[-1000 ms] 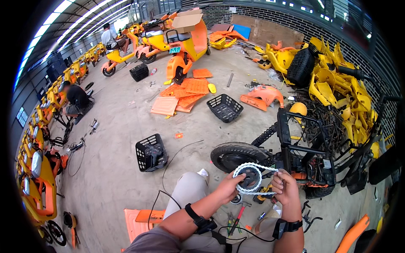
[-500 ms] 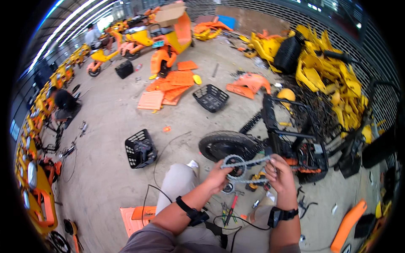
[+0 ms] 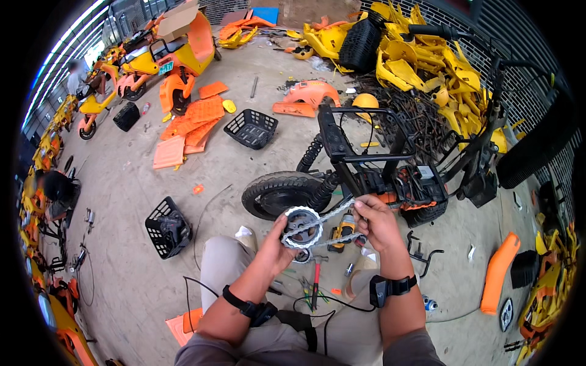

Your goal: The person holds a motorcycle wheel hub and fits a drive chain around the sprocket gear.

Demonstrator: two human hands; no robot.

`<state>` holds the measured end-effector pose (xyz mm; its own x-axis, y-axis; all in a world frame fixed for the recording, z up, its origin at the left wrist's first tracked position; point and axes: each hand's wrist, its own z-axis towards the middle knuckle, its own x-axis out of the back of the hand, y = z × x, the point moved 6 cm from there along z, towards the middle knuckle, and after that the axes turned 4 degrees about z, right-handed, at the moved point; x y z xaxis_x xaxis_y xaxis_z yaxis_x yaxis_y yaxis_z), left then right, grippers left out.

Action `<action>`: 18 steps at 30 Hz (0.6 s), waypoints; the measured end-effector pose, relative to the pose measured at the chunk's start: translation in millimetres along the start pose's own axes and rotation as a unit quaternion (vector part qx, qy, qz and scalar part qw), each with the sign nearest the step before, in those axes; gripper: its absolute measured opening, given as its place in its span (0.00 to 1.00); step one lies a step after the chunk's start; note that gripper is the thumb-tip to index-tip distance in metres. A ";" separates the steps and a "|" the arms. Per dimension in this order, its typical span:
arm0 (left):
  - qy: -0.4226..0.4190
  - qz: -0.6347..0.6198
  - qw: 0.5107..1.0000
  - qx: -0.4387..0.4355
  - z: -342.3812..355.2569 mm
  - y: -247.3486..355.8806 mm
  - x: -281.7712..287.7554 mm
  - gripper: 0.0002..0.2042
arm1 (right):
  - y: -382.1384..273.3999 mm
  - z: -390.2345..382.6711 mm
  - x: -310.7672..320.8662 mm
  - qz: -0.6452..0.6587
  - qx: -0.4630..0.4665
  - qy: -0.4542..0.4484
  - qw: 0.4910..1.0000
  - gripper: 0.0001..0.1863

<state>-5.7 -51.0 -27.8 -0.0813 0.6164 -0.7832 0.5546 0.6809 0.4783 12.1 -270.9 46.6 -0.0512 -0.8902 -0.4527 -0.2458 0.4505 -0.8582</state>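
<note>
My left hand (image 3: 274, 247) is closed on the left edge of a toothed chainring (image 3: 303, 226) with a dark centre. A silver chain (image 3: 334, 213) lies over the ring's face and runs in two strands toward my right hand (image 3: 377, 223). The right fingers pinch the chain's far end, the upper strand drawn fairly straight. Just below the chainring is a smaller round toothed part (image 3: 302, 256), partly hidden. Behind the chain, on the floor, lies a yellow and black cordless drill (image 3: 343, 232).
A stripped scooter frame (image 3: 366, 157) with its rear wheel (image 3: 284, 195) stands right ahead. Between my legs lie a red-handled hammer (image 3: 316, 282) and pliers. Black baskets (image 3: 251, 128) and orange panels (image 3: 195, 119) lie farther off; yellow body parts (image 3: 421, 67) are heaped at back right.
The view has turned right, so the surroundings sit farther left. The chainring now faces me more fully, with the chain crossing its face. Both hands keep their holds.
</note>
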 end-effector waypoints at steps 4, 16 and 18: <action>0.024 0.039 0.994 -0.097 -2.6 11.0 -8.4 0.18 | -1.9 -4.3 16.3 -0.079 0.028 0.066 0.994 0.07; 0.161 -0.028 0.968 -0.190 6.3 35.1 55.7 0.18 | 7.6 -3.5 53.5 -0.254 -0.014 0.065 0.965 0.10; 0.144 0.004 0.976 -0.165 3.7 30.5 52.6 0.19 | 13.2 3.4 48.8 -0.481 0.067 0.046 0.873 0.14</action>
<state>10.0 0.7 -55.9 -0.3345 0.6756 -0.6571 0.2637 0.7365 0.6229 9.6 -308.2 12.4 0.0378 -0.8595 0.5097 -0.1016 -0.5108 -0.8537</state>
